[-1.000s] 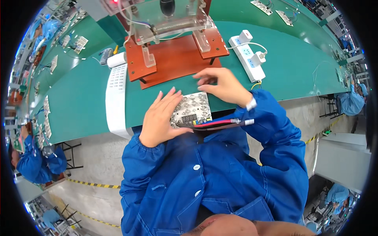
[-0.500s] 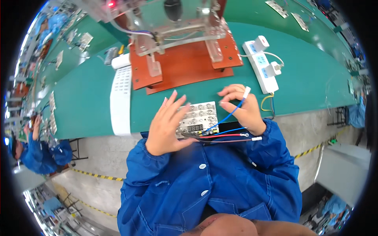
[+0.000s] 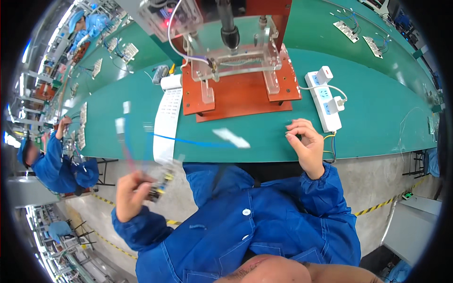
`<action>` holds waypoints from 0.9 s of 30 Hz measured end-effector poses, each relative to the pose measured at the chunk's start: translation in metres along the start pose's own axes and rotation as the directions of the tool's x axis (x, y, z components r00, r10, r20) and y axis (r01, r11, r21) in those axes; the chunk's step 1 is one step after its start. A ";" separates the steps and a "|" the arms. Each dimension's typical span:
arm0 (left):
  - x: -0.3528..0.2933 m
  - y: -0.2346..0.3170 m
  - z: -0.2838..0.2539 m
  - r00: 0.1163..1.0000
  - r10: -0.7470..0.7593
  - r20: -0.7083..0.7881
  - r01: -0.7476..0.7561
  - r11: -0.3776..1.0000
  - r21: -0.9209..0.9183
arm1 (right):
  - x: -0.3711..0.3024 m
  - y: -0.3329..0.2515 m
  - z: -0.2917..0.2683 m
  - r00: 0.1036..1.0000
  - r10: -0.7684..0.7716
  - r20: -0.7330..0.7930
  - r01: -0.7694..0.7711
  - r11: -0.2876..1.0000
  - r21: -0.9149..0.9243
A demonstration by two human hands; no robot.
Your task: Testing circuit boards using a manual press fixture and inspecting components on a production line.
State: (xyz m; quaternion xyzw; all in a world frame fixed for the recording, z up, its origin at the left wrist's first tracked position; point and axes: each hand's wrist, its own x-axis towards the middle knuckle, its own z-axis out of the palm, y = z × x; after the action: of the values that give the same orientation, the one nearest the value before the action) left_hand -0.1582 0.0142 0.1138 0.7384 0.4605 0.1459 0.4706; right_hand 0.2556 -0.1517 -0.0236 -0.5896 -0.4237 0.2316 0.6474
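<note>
My left hand (image 3: 134,193) is swung out to the left, past the front edge of the green table (image 3: 377,127), and grips a small circuit board (image 3: 160,184) that is blurred by motion. Red and blue wires (image 3: 188,140) trail from the board across the table edge, ending in a blurred white connector (image 3: 231,137). My right hand (image 3: 306,146) hovers over the table's front edge with fingers loosely curled and nothing in them, just left of a white power strip (image 3: 323,101).
A clear acrylic press fixture (image 3: 236,61) on a red-brown base (image 3: 236,96) stands in the table's middle. A white paper strip (image 3: 167,122) lies to its left. Small boards with wires (image 3: 347,29) lie far back. A person in blue (image 3: 56,160) works at the left.
My left hand has carried the circuit board from in front of my chest out to the left and down. My right hand let go of the wires and stays near the power strip.
</note>
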 end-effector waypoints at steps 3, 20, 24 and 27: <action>0.004 -0.013 -0.030 0.964 -0.019 -0.265 0.022 1.000 0.006 | -0.001 -0.004 0.007 0.998 -0.057 0.012 0.058 0.996 -0.070; 0.435 -0.007 -0.116 0.611 0.591 -0.527 -0.191 0.756 0.626 | -0.014 -0.008 0.009 0.978 -0.209 0.005 0.205 0.950 -0.237; 0.327 -0.024 -0.062 0.695 0.546 -0.468 -0.444 0.838 0.318 | -0.058 -0.028 -0.017 0.974 -0.182 0.135 0.196 0.975 -0.100; 0.187 -0.020 0.002 0.737 0.516 -0.437 -0.412 0.855 0.316 | -0.080 -0.055 -0.065 0.997 -0.080 -0.021 0.076 0.989 -0.124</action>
State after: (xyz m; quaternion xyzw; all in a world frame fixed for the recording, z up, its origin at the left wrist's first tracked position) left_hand -0.0688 0.1686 0.0553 0.8081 0.3799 0.4010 0.2049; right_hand 0.2552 -0.2631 0.0106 -0.6144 -0.4513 0.1719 0.6240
